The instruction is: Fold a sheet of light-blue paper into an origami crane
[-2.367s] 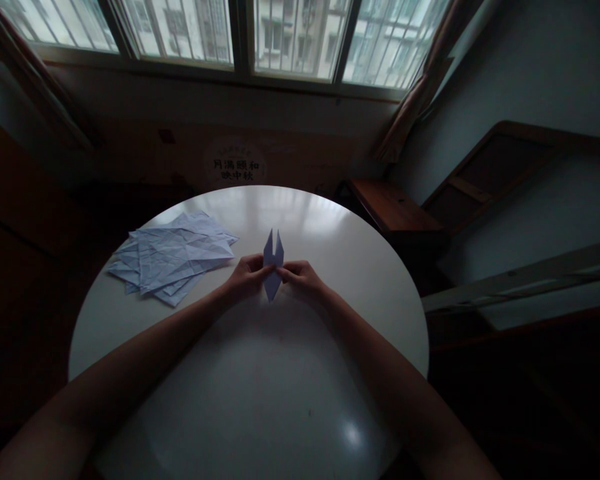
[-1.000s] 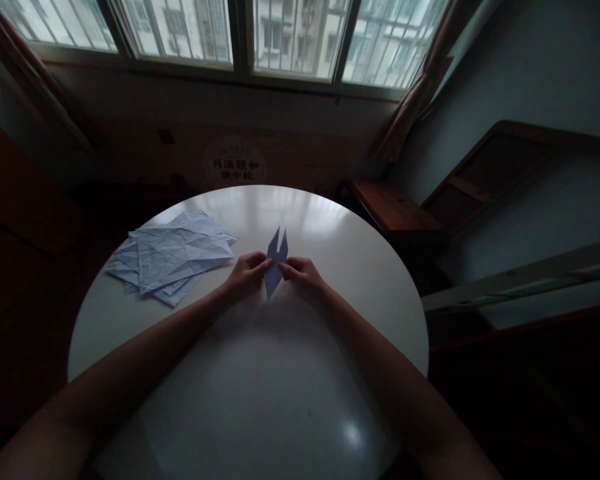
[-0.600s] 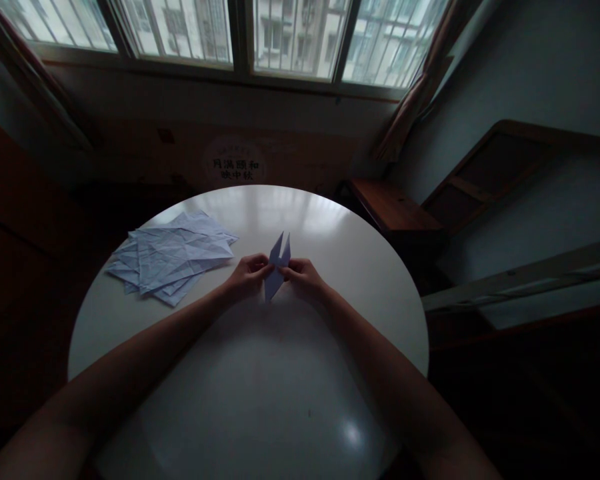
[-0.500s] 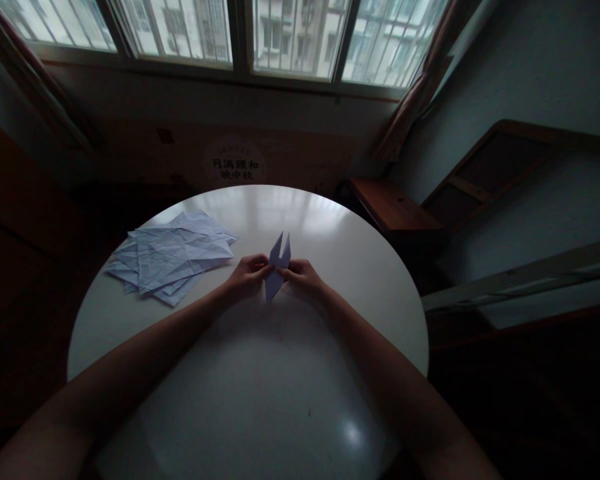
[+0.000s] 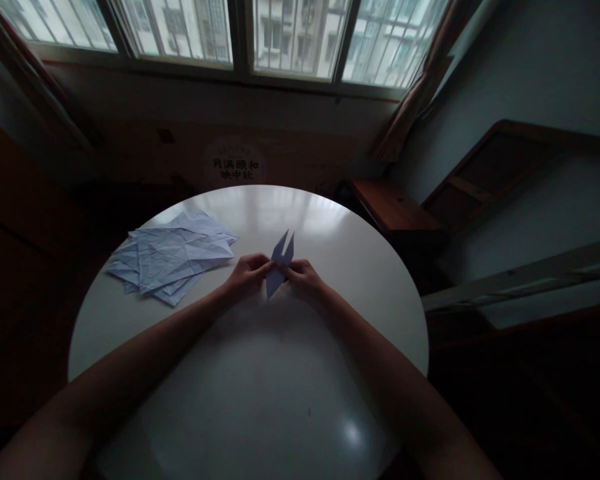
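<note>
Between my two hands is a piece of folded paper (image 5: pixel 276 280), pale bluish-white, with two narrow points sticking up away from me and one point aimed down toward me. My left hand (image 5: pixel 251 272) pinches its left edge between thumb and fingers. On the right edge, my right hand (image 5: pixel 303 275) grips it the same way, thumb on top. Both hands are over the middle of the round white table (image 5: pixel 260 373). The fingers behind the paper are partly hidden.
Left of my hands lies a loose pile of creased paper sheets (image 5: pixel 180 253), near the table's edge. Beyond the table stand a wooden stool (image 5: pixel 395 207) at the right and a cardboard panel with printed characters (image 5: pixel 300 150) under the barred window.
The folded paper has tilted slightly, its two upper points shifting a little to the right. Both hands keep their hold, and the paper pile stays still.
</note>
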The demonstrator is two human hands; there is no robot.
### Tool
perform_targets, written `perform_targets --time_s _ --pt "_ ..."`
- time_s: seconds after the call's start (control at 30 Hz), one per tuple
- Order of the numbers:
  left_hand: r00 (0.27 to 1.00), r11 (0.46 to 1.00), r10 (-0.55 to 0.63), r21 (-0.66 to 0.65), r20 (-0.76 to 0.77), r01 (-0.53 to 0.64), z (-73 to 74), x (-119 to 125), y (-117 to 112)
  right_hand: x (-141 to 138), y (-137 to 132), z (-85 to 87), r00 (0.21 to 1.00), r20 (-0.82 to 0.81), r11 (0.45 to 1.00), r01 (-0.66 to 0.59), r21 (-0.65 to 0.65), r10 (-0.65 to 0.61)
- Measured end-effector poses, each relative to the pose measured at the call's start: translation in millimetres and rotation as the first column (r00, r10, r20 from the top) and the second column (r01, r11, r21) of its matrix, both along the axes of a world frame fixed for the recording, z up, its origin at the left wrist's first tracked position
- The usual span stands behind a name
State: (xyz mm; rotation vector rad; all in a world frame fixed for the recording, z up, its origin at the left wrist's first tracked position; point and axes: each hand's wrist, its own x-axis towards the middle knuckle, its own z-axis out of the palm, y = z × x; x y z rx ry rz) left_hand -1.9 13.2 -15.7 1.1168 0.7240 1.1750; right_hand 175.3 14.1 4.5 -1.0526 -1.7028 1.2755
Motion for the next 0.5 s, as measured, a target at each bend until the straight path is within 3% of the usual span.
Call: perform_targets --time_s 0.5 --pt "1.0 1.0 -0.01 -0.024 0.005 0.01 3.5 -0.2 -1.3 1.4 3.5 -5.9 0.999 0.046 1.0 0.001 0.009 -0.001"
